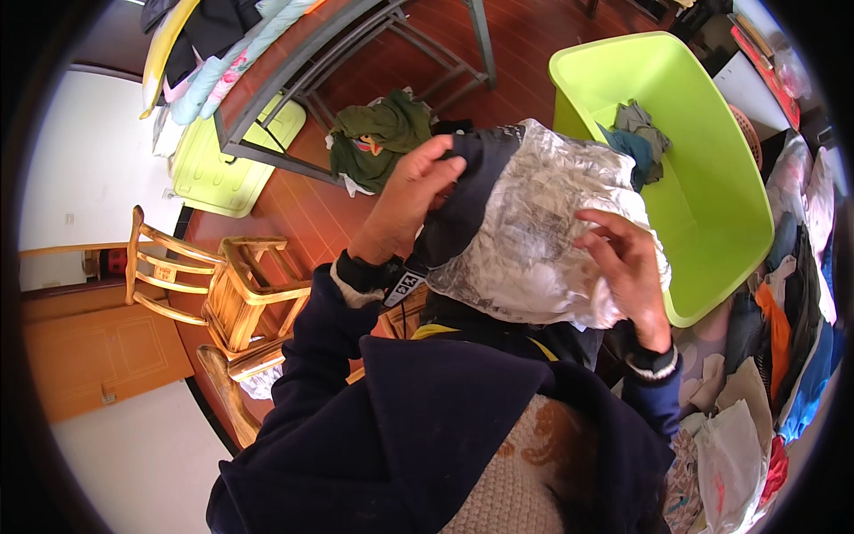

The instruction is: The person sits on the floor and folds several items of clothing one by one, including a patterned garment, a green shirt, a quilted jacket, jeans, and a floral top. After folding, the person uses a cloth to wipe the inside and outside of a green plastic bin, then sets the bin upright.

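Observation:
A crumpled garment (554, 200), mottled white and grey with a dark band (477, 180) along one side, lies spread over my lap. My left hand (417, 197) grips the dark band at its edge, the thumb and fingertips drawn together. Over the pale cloth at the other side is my right hand (624, 270), its fingers apart and bent; whether the fingertips press on the fabric is hard to tell. Just past the garment stands a large lime-green plastic bin (717, 193). Inside it are a grey cloth (640, 127) and a teal cloth (630, 153).
A green garment (380, 133) lies heaped beside a metal table frame (287, 80). The lime-green lid (230, 163) is on the tiled floor (307, 207). Wooden chairs (247, 294) stand at left. Piled clothes (774, 320) fill the right side.

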`<action>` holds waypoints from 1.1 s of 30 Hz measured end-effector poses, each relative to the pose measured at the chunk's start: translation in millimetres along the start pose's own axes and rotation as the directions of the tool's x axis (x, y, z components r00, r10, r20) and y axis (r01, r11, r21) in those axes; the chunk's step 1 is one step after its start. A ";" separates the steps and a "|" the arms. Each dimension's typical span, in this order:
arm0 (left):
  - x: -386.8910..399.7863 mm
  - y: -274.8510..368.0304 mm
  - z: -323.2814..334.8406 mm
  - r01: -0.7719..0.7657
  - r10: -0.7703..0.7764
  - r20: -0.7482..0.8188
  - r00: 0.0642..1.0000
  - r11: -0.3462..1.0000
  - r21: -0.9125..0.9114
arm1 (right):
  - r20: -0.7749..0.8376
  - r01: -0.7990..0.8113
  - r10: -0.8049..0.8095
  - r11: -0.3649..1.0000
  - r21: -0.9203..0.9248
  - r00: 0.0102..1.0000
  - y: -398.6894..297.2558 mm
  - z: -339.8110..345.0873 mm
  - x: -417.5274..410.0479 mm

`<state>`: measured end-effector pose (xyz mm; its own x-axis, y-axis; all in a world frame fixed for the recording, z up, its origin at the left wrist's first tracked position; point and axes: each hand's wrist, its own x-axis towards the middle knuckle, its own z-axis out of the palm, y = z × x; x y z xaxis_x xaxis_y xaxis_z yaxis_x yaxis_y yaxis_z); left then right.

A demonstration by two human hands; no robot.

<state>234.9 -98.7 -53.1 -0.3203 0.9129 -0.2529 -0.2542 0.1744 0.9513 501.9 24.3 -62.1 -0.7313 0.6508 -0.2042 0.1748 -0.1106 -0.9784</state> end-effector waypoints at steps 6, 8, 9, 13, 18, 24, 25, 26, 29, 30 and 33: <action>1.9 -26.1 44.4 -0.180 0.105 0.279 0.954 0.950 0.257 | -0.045 -0.021 0.018 0.998 -0.066 0.999 -4.0 47.4 26.9; 3.0 -36.9 49.8 -0.195 0.145 0.218 0.965 0.954 0.226 | -0.059 -0.022 0.023 1.000 0.020 0.998 7.1 43.7 26.4; 3.3 -40.7 50.3 -0.153 0.111 0.169 0.979 0.953 0.261 | -0.093 -0.069 0.072 0.997 0.034 0.993 13.9 41.2 25.1; 3.2 -43.4 35.2 0.026 -0.020 0.031 0.999 0.982 -0.185 | -0.055 -0.099 0.134 0.904 0.416 0.989 40.9 30.3 18.8; 0.3 -32.4 -35.9 -0.173 0.019 -0.259 0.966 0.793 -0.585 | -0.237 0.013 0.487 0.419 0.908 0.841 73.0 0.7 2.3; -7.7 -51.7 -88.2 -0.158 -0.010 -0.281 0.960 0.808 -0.568 | -0.146 0.081 0.187 0.317 0.945 0.971 114.9 -38.8 -39.4; -8.5 -54.7 -86.4 -0.172 0.016 -0.300 0.954 0.847 -0.503 | -0.173 0.092 0.195 0.362 0.927 0.965 120.0 -39.9 -44.6; -8.9 -55.3 -83.6 -0.164 0.034 -0.273 0.962 0.866 -0.473 | -0.171 0.093 0.180 0.374 0.923 0.969 124.4 -39.0 -49.2; -10.4 -48.4 -72.2 -0.131 0.055 -0.205 0.977 0.916 -0.378 | -0.300 0.192 0.113 0.549 0.813 0.947 130.3 -36.4 -56.6; -11.3 -44.6 -68.2 -0.122 0.048 -0.219 0.975 0.933 -0.338 | -0.288 0.187 0.116 0.524 0.831 0.951 130.5 -35.3 -58.0; -13.3 -34.2 -58.6 -0.117 0.079 -0.135 0.988 0.947 -0.301 | -0.296 0.199 0.080 0.574 0.794 0.952 129.3 -37.4 -59.8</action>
<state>194.4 -138.4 -92.6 -0.4600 0.8654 -0.1987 -0.4776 -0.0526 0.8770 592.8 -0.8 -175.2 -0.4872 0.8329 -0.2625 -0.5689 -0.5307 -0.6282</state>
